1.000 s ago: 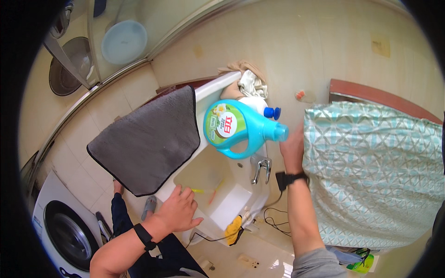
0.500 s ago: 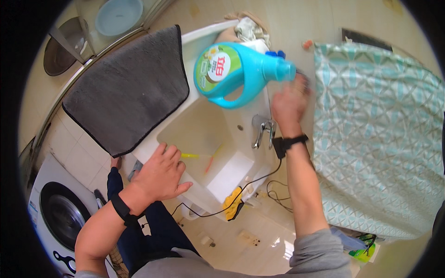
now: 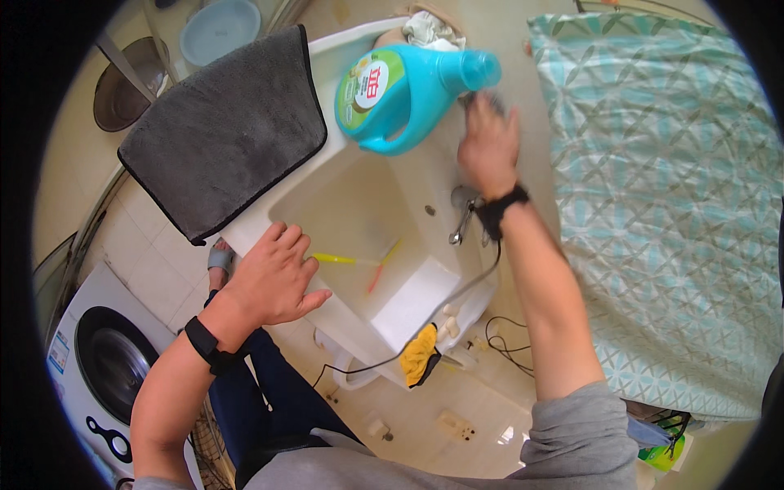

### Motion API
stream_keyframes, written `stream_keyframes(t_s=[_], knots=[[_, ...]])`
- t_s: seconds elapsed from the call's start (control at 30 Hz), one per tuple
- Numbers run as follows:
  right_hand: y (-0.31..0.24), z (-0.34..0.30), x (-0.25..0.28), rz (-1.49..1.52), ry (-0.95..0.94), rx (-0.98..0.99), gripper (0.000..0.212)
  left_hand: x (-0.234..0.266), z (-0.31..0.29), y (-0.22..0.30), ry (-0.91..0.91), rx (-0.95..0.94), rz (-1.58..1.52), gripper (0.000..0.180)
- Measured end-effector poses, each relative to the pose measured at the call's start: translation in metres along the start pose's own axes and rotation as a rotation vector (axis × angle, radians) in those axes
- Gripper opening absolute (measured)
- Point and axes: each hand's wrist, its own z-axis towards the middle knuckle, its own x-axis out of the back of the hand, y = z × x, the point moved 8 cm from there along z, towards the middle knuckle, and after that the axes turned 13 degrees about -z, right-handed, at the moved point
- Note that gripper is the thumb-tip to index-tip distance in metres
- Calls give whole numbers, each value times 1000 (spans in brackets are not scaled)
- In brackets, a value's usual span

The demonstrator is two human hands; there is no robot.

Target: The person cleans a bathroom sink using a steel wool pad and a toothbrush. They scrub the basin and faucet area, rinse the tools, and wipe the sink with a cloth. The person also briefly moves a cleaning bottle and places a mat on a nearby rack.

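The jug (image 3: 408,98) just beside the right fingers (image 3: 480,122) is smooth, glossy plastic. The tap (image 3: 460,229) behind them is shiny metal. The basin (image 3: 418,296) by the left fingers (image 3: 287,238) looks smooth and glossy. The yellow stick (image 3: 333,258) just right of them looks like plastic. The mat (image 3: 233,131) beyond them is matt, plush cloth. Right of the right fingers, the cover (image 3: 653,204) is creased cloth with some sheen.

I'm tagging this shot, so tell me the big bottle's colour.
The bottle is turquoise blue with a green-and-white label, shown best in the head view.
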Motion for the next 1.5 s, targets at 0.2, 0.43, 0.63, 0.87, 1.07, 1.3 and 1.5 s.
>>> stream_keyframes(t_s=[0.2, 0.43, 0.63, 0.87, 1.07, 1.3, 1.5], knots=[[3, -13, 10, -52, 16, 95, 59, -2, -2, 2, 50, 8, -26, 56], [-17, -12, -38, -96, -313, 155, 65, -3, -2, 1, 26, 24, 27, 56], [25, -58, -3, -139, -274, 77, 65, -6, -1, 1, 13, 57, 44, 57], [16, -54, 12, -305, 28, 131, 57, -11, 1, 0, -16, 70, 50, 56], [37, -117, -7, 259, -2, -28, 46, -6, 2, 5, 15, 56, 65, 54], [-3, -59, -33, 204, -264, 33, 39, -10, 6, 8, 11, 31, 113, 52], [-5, -103, -71, 449, -330, 53, 20, -10, 8, 13, 17, 12, 129, 49]])
